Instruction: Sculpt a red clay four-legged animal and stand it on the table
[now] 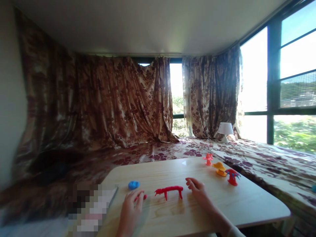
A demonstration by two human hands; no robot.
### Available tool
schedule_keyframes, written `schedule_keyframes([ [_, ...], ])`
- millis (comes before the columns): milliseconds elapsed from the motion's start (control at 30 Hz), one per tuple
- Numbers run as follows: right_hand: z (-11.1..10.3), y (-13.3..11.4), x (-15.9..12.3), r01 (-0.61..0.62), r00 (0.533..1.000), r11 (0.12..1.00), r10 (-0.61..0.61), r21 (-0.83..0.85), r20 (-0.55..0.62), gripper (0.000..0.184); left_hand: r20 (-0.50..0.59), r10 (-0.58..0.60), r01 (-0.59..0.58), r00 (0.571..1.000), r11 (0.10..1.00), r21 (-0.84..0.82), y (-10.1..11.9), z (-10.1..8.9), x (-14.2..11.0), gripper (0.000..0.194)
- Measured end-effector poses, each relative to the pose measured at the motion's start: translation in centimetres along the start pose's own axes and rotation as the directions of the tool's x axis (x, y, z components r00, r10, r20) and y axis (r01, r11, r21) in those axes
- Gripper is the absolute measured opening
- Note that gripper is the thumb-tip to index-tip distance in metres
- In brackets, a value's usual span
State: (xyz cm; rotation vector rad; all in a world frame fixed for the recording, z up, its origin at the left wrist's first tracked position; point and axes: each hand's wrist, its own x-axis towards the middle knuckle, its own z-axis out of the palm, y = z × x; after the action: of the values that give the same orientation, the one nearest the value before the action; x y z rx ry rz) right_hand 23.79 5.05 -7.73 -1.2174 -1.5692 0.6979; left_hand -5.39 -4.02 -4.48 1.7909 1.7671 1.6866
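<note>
A red modelling-clay figure [170, 189], long-bodied with thin legs, stands on the light wooden table between my hands. On its left, my left hand [131, 205] has its fingers closed around a small red clay lump [144, 197], which partly shows at the fingertips. Just beyond that hand lies a blue clay lump [133, 185]. My right hand [197, 189] hovers close to the figure's right end without touching it. Its fingers are curled together, and anything small between them is hidden.
Along the table's [256, 207] right side stand a pink clay figure [208, 159], a yellow mushroom-like one [219, 169] and a red one with blue strips [232, 177]. A white lamp [225, 131] sits behind, on the flower-patterned cloth [192, 149]. Blurred pixels cover the table's left edge.
</note>
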Motion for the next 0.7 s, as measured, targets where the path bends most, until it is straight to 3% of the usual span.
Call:
schedule_keyframes([
  [433, -0.1, -0.7, -0.2, -0.027, 1.0, 1.0, 0.027, 0.016, 0.006, 0.026, -0.002, -0.004, 0.004, 1.0, 1.0, 0.018, 0.0, 0.1, -0.1, 0.035],
  [700, 0.2, -1.4, -0.6, 0.142, 0.989, 0.988, -0.144, -0.059, -0.035, 0.023, 0.011, -0.014, 0.014, 1.0, 1.0, 0.004, -0.2, 0.0, 0.1, 0.037],
])
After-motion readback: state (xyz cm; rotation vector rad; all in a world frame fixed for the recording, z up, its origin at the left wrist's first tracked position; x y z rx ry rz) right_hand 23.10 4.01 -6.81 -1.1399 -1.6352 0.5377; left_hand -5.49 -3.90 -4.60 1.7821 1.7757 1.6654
